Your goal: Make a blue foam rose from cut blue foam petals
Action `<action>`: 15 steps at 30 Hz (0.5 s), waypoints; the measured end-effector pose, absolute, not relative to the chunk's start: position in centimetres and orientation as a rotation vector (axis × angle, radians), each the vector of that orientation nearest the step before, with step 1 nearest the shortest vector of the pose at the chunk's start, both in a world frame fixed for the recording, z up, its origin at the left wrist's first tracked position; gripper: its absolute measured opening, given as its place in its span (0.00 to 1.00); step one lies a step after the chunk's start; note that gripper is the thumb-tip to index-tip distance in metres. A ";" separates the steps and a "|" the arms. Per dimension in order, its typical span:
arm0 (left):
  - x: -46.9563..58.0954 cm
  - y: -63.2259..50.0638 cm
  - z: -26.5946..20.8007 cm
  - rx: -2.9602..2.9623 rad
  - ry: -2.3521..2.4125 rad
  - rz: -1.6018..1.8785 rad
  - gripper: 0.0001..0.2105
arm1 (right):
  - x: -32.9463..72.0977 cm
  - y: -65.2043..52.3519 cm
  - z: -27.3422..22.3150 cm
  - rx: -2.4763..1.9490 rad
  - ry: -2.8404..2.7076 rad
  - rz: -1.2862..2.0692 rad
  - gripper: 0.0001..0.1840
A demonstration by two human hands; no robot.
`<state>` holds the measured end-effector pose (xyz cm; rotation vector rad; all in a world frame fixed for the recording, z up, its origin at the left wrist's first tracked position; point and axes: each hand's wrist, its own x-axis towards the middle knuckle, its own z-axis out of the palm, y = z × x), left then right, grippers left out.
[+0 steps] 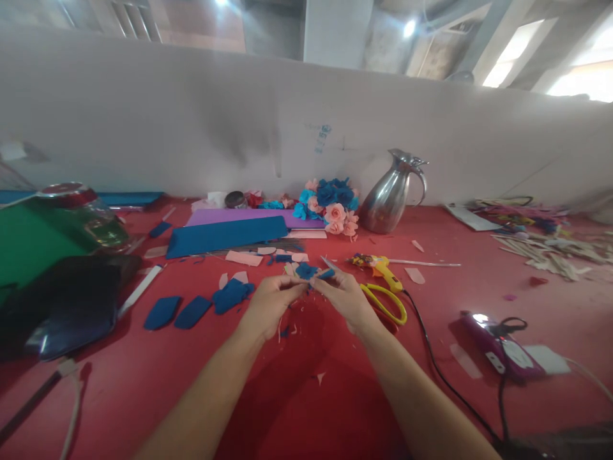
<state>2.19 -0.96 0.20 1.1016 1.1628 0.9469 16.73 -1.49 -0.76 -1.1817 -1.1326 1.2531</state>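
A small blue paper flower (pixel 305 271) is held between my two hands, above the red table. My left hand (pixel 274 299) pinches it from the left with thumb and fingers. My right hand (pixel 343 295) closes in from the right, its thumb at the flower's edge, with a blue paper piece (pixel 327 274) at its fingers. Yellow-handled scissors (pixel 400 312) lie beside my right hand and are partly hidden by it. Left of my left hand are a pile of blue petals (pixel 232 296) and two loose blue petals (pixel 163 313). The flower's underside is hidden by my fingers.
A yellow glue gun (pixel 385 273) with a black cable lies right of my hands. Behind are a steel jug (pixel 390 195), a paper flower bunch (pixel 335 207) and a blue sheet (pixel 227 236). A purple power strip (pixel 502 348) lies right; a dark device (pixel 74 313) left.
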 end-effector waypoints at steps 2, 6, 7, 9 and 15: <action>2.2 -1.0 0.2 1.098 1.166 0.953 0.07 | 16.7 -1.5 -0.9 -1.164 -1.133 1.268 0.10; 2.0 -1.0 0.3 1.111 1.171 0.931 0.10 | 16.9 -1.4 -1.4 -1.166 -1.172 1.238 0.12; 2.0 -1.0 0.3 1.125 1.171 0.915 0.10 | 17.0 -1.3 -1.5 -1.180 -1.188 1.221 0.12; 1.9 -1.0 0.5 1.161 1.169 0.881 0.10 | 17.0 -1.3 -1.7 -1.198 -1.213 1.186 0.12; 1.7 -1.0 0.6 1.243 1.194 0.889 0.10 | 17.0 -1.3 -1.5 -1.060 -1.233 1.227 0.10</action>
